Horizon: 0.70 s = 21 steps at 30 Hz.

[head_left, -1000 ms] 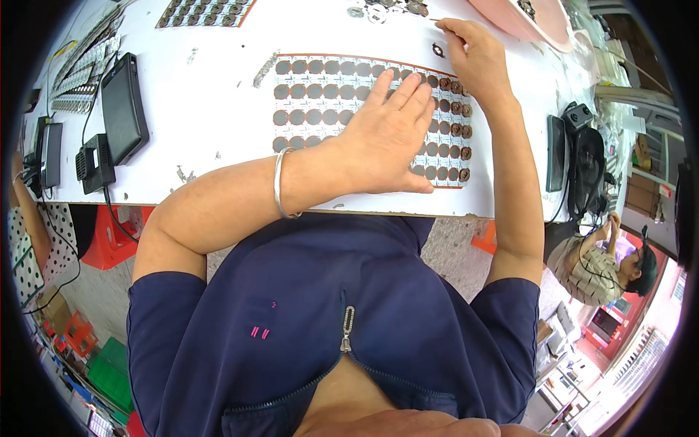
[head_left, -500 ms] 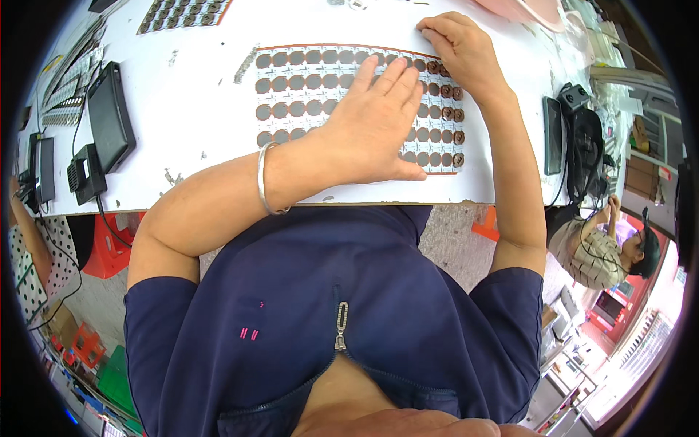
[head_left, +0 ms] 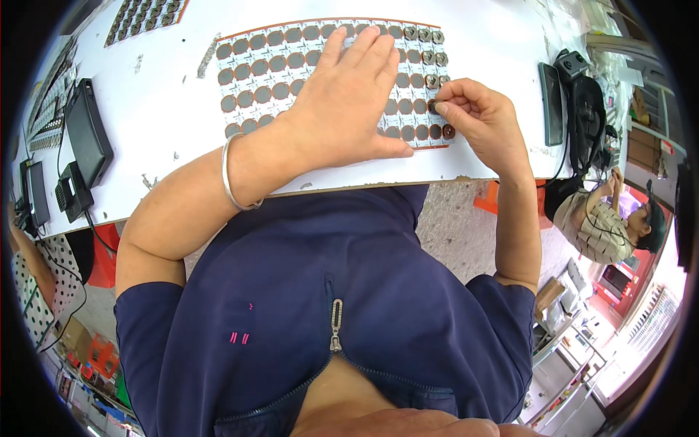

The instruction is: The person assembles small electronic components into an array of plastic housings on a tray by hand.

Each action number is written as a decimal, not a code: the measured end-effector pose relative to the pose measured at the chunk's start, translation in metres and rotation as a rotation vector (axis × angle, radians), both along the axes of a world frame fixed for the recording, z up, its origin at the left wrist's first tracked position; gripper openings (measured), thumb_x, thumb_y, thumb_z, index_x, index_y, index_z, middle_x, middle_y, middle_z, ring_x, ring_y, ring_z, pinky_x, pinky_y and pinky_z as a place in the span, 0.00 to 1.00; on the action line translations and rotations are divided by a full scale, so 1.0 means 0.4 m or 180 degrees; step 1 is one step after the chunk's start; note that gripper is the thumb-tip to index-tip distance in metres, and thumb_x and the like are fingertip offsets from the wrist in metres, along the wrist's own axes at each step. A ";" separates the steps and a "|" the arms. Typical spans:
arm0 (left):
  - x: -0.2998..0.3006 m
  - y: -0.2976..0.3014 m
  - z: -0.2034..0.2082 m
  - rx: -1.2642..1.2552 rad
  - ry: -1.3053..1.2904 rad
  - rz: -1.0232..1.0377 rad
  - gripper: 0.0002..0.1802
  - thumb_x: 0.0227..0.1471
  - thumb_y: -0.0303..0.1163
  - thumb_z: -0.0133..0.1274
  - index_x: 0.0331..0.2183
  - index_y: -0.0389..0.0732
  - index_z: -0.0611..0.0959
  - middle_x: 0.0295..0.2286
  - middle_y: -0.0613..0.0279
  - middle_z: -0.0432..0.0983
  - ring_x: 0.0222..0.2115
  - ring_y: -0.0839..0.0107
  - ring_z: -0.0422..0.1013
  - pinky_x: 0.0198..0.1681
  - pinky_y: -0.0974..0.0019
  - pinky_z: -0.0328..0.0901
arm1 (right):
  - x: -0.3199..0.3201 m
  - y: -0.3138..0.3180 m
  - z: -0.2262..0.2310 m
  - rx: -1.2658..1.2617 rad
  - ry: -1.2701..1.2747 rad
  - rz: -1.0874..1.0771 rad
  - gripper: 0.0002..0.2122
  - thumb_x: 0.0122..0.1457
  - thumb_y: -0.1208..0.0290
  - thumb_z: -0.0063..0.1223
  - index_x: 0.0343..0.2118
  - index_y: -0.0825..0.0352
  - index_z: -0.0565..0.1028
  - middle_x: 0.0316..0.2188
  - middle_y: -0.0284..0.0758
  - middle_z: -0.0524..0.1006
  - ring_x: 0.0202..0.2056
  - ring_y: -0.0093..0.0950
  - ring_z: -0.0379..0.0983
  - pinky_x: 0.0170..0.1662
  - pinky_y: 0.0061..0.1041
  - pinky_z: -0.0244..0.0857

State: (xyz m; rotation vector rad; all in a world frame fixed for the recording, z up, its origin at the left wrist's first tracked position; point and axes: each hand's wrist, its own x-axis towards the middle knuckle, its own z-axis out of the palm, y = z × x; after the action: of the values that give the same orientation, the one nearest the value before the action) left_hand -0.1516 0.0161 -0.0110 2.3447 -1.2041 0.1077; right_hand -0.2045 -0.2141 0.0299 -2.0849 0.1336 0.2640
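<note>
**Two hands on the panel, right column nearly filled**

Two hands are at work on the flat panel of round brown pads (head_left: pixel 262 80) lying on the white table (head_left: pixel 167 138). My left hand (head_left: pixel 349 102) lies spread and flat on the middle of the sheet, fingers loose and holding nothing, just pressing it down. My right hand (head_left: pixel 484 120) sits at the right end of the panel, thumb and forefinger pinched on a small dark round part (head_left: pixel 435 106) that touches a pad in the last columns.

Judging by how things lie, the work is at an early stage. Only the far right columns carry small grey fitted pieces (head_left: pixel 428 58), running from the far edge toward me, and the part in my pinch comes below them. Near it, the pads on the near right edge look bare, as do all the rows to the left of my left hand. What lies beneath my palm I cannot tell.

A second panel (head_left: pixel 145 14) lies at the far left. Dark flat devices (head_left: pixel 87 138) rest on the left edge, and a black device with cables (head_left: pixel 582 109) on the right.
</note>
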 end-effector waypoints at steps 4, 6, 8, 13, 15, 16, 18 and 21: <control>0.001 0.000 0.000 -0.0006 -0.0024 -0.0001 0.60 0.38 0.61 0.68 0.58 0.22 0.67 0.60 0.37 0.60 0.65 0.45 0.51 0.68 0.42 0.44 | -0.019 0.016 -0.007 0.0041 -0.0114 -0.0137 0.05 0.58 0.79 0.59 0.37 0.71 0.80 0.26 0.27 0.79 0.25 0.12 0.71 0.29 0.16 0.68; -0.001 0.000 0.000 0.0004 -0.0030 0.0005 0.60 0.38 0.61 0.68 0.58 0.22 0.67 0.60 0.37 0.60 0.65 0.45 0.51 0.68 0.42 0.44 | -0.025 0.018 -0.015 -0.0388 -0.0303 -0.0177 0.05 0.57 0.78 0.60 0.36 0.69 0.81 0.26 0.29 0.79 0.26 0.16 0.73 0.30 0.19 0.68; -0.001 0.000 -0.001 0.0028 -0.0044 0.0014 0.60 0.38 0.62 0.67 0.58 0.22 0.67 0.60 0.37 0.60 0.65 0.45 0.51 0.68 0.42 0.44 | -0.025 0.028 -0.014 -0.0816 -0.0693 -0.0041 0.05 0.56 0.77 0.61 0.36 0.68 0.82 0.27 0.30 0.78 0.27 0.19 0.73 0.32 0.21 0.69; -0.002 -0.003 -0.001 0.0033 0.0000 0.0024 0.60 0.38 0.62 0.67 0.58 0.23 0.67 0.60 0.38 0.60 0.65 0.45 0.51 0.68 0.42 0.44 | -0.046 0.043 -0.040 -0.1200 -0.1049 -0.0309 0.07 0.53 0.74 0.65 0.35 0.66 0.84 0.30 0.35 0.77 0.33 0.29 0.75 0.37 0.27 0.70; -0.003 -0.002 -0.001 0.0014 0.0003 0.0007 0.60 0.38 0.62 0.67 0.58 0.23 0.67 0.61 0.38 0.59 0.65 0.45 0.51 0.68 0.42 0.44 | -0.055 0.031 -0.062 -0.1297 -0.1502 -0.0293 0.08 0.52 0.74 0.66 0.36 0.65 0.84 0.32 0.34 0.78 0.36 0.30 0.74 0.39 0.27 0.69; -0.002 -0.001 0.001 0.0041 -0.0025 0.0023 0.60 0.38 0.62 0.67 0.58 0.23 0.67 0.61 0.38 0.60 0.65 0.45 0.51 0.68 0.42 0.43 | -0.055 0.032 -0.061 -0.1288 -0.1498 -0.0286 0.08 0.52 0.74 0.66 0.36 0.65 0.84 0.32 0.34 0.78 0.36 0.30 0.74 0.39 0.27 0.69; -0.002 0.001 0.002 0.0075 -0.0048 0.0051 0.60 0.38 0.62 0.67 0.58 0.23 0.67 0.61 0.38 0.60 0.65 0.45 0.51 0.68 0.43 0.43 | -0.056 0.035 -0.055 -0.1635 -0.1922 0.0067 0.09 0.50 0.75 0.67 0.35 0.66 0.84 0.33 0.34 0.78 0.39 0.31 0.73 0.41 0.28 0.69; -0.001 -0.002 0.001 0.0066 -0.0011 0.0069 0.60 0.38 0.62 0.67 0.58 0.23 0.68 0.61 0.38 0.60 0.65 0.45 0.51 0.68 0.43 0.43 | -0.064 0.037 -0.063 -0.1593 -0.1901 -0.0057 0.09 0.49 0.76 0.67 0.35 0.67 0.83 0.34 0.34 0.78 0.39 0.31 0.73 0.41 0.28 0.69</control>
State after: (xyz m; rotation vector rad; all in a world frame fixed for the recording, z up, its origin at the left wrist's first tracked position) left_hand -0.1519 0.0154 -0.0107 2.3766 -1.1871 0.1070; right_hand -0.2299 -0.1994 0.0047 -2.5604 -0.1594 -0.4523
